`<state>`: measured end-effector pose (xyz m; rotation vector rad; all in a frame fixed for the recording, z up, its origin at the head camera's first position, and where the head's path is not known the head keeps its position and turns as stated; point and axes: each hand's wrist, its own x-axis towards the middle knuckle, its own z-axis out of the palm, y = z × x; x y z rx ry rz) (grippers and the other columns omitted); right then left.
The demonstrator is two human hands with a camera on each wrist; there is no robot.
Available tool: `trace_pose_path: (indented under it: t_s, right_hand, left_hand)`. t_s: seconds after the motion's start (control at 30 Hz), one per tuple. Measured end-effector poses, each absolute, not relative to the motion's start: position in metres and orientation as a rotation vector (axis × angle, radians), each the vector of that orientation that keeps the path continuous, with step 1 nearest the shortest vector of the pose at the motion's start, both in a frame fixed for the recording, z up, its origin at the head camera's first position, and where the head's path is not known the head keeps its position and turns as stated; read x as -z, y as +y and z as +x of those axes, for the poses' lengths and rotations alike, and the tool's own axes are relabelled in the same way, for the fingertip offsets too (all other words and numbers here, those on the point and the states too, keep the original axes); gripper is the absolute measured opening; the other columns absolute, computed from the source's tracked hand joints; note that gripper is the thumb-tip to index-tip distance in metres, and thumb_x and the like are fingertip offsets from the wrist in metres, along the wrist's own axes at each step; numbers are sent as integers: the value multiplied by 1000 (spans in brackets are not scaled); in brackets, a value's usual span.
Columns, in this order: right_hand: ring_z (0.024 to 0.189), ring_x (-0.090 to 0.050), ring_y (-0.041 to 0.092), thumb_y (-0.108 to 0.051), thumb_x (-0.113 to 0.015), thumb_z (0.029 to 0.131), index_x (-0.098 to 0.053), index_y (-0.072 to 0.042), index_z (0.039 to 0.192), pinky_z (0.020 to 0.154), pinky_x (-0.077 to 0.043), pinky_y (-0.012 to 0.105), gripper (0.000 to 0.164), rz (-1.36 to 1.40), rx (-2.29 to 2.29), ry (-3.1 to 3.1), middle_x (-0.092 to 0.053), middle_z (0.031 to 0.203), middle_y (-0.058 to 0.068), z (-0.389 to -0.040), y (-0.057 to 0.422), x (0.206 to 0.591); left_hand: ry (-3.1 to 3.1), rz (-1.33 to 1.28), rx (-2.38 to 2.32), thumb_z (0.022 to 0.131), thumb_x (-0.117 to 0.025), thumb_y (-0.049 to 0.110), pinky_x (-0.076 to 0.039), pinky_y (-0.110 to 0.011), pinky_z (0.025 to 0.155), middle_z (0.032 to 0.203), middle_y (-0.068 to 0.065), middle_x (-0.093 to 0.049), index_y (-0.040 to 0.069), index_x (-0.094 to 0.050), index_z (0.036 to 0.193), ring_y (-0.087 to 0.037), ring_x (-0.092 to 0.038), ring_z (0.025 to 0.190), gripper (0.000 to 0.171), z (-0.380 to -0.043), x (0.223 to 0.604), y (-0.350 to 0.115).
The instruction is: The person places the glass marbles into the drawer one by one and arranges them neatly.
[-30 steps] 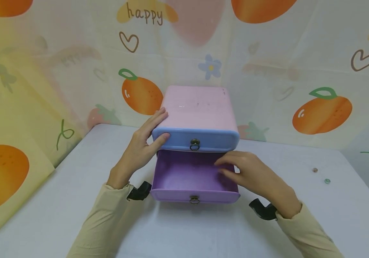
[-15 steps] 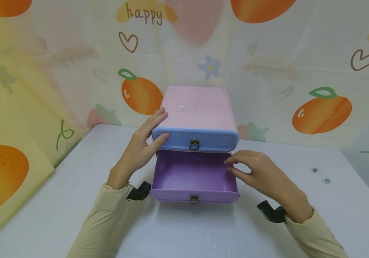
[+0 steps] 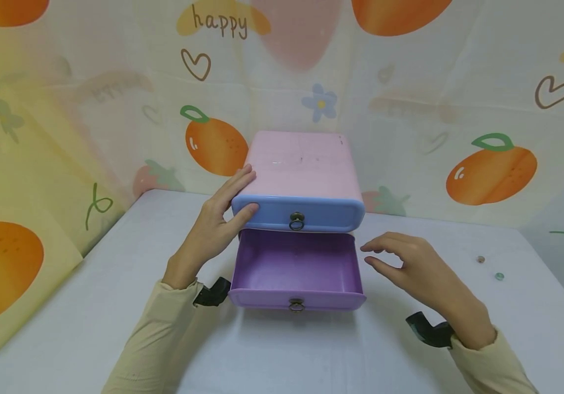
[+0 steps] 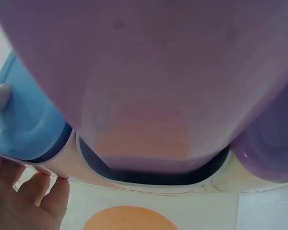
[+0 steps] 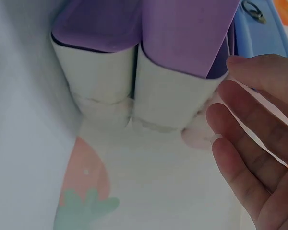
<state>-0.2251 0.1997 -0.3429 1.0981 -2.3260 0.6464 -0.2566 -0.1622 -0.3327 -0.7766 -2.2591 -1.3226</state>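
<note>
A small drawer cabinet [image 3: 304, 164] with a pink top stands on the table. Its top blue drawer [image 3: 269, 214] is closed, while the purple drawer [image 3: 262, 299] below is pulled out, with nothing visible inside. In the right wrist view a further purple drawer [image 5: 96, 28] sits closed beneath it. My left hand [image 3: 213, 230] rests against the cabinet's upper left corner, thumb on the blue front and fingers along the side. Just right of the pulled-out drawer, my right hand [image 3: 415, 268] hovers apart from it, fingers loosely bent and holding nothing.
Two small round pieces, one brownish [image 3: 481, 259] and one green [image 3: 499, 276], lie on the white table [image 3: 301, 355] at the right. A printed cloth [image 3: 400, 71] hangs behind the cabinet. Black camera mounts [image 3: 430, 330] sit at both wrists.
My right hand has moved out of the purple drawer to the right, its thumb and fingers now farther apart. The left hand and the cabinet have stayed put.
</note>
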Motion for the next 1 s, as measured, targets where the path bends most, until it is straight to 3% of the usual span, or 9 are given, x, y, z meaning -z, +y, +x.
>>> trace_pose_path:
  t_s: [0.43,0.77,1.0]
  right_hand:
    - [83,-67,13,2,-83,70,-75,-13,99,79,-46,6,33,969,-627,-2339,-75,94,-4,-225,219,346]
    - [81,-68,18,0,-84,71,-76,-12,100,67,-55,19,33,849,-578,-2405,-76,94,-1,-226,234,345]
    - [79,-68,21,-1,-84,71,-76,-11,101,69,-49,11,33,798,-567,-2409,-77,93,1,-231,244,348]
  left_hand:
    - [-2239,-795,1319,96,-63,6,-33,-36,119,161,0,-34,12,-45,149,-15,-29,151,57,-256,332,-162]
    - [-2240,-800,1304,96,-63,6,-33,-36,119,161,-1,-34,12,-45,149,-15,-27,151,57,-257,332,-163]
    - [-2242,-791,1301,95,-63,6,-33,-37,119,161,-1,-35,12,-46,149,-15,-28,151,56,-257,332,-163]
